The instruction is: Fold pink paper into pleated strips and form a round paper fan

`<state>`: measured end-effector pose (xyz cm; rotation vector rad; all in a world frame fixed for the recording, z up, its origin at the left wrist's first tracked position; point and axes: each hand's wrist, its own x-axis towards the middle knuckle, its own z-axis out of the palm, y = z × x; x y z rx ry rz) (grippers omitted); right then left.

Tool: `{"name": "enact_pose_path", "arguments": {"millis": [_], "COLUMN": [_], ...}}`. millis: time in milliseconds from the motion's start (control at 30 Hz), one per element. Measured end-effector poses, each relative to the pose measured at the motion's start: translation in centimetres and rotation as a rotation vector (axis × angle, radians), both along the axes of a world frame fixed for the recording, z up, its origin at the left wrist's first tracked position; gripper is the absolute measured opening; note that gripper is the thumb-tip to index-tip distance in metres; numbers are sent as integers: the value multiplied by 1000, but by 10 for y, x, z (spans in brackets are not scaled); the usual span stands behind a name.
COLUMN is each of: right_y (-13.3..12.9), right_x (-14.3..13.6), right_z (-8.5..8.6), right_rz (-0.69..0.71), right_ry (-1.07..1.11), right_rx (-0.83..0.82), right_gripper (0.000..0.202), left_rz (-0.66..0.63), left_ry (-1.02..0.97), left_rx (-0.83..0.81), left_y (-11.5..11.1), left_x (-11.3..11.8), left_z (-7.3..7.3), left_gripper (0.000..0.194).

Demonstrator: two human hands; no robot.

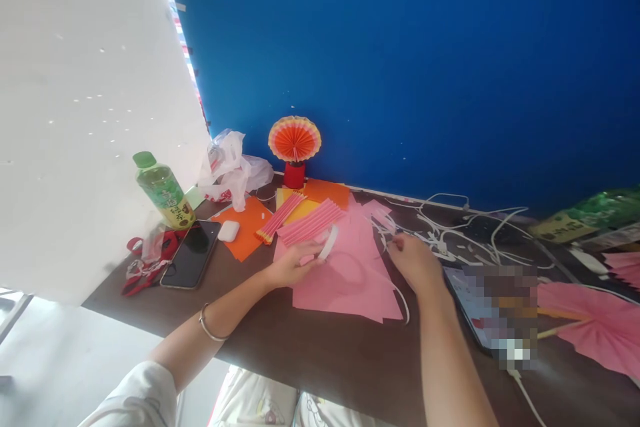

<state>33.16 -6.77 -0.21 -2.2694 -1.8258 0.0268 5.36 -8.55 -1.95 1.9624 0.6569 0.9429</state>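
Craft desk [350, 360], pink paper [345, 290], folded fan [295, 139]

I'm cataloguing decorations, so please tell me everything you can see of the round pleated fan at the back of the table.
The round fan looks like folded paper, spread open, its pleats radiating outward. The middle is orange-red, ringed by pale pink, with a yellowish outer edge. It stands upright above a red base, with a narrow dark part between them, at the back of the table before the blue panel. No hand touches it.
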Motion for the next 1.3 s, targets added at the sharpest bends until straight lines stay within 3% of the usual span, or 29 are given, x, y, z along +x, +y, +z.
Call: {"name": "enact_pose_path", "arguments": {"millis": [67,167,333,467,567,667,767,833,900,1000,1067,1200,1300], "right_y": [-5,-14,-18,-22,-29,-33,-33,-30,-28,-27,-28,-31,-35], "right_x": [28,48,52,54,51,40,24,16,13,16,18,6,-12], "right_z": [-4,-15,-22,-19,-16,-12,-6,-3,0,1,1,0,3], "right_rz": [-90,-99,-203,-243,-276,-347,-364,-332,-266,-78,29,59,142], "right_ry": [-44,-8,114,210,225,255,621,1076,1515,1880,1917,1736,1603], "right_rx": [-126,-95,-111,-109,21,257,502,600,599,495,462,502,423], "right_gripper": [28,43,53,50,36,32,31,30,24,10,9,16,23], "left_rz": [9,73,230,260,309,359,391,430,453,431,405,362,450], "left_ry": [28,66,51,-28,-15,12,-18,-33,-38,-43,-35,-46,-86], "left_rx": [12,10,49,28,5,-37,-78,-25,79,184,186,109,143], "left_y": [2,5,8,10,12,15,17,18,19,19,20,19,18], "left_x": [1,1,0,3,3,0,-4,-6,-6,-6,-5,-4,-6], "left_z": [-3,-8,-15,-22,-23,-21,-21,-22,-23,-25,-26,-27,-25], "left_gripper": [28,30,38,42,39,35,37,33,25,25,29,32,26]}}
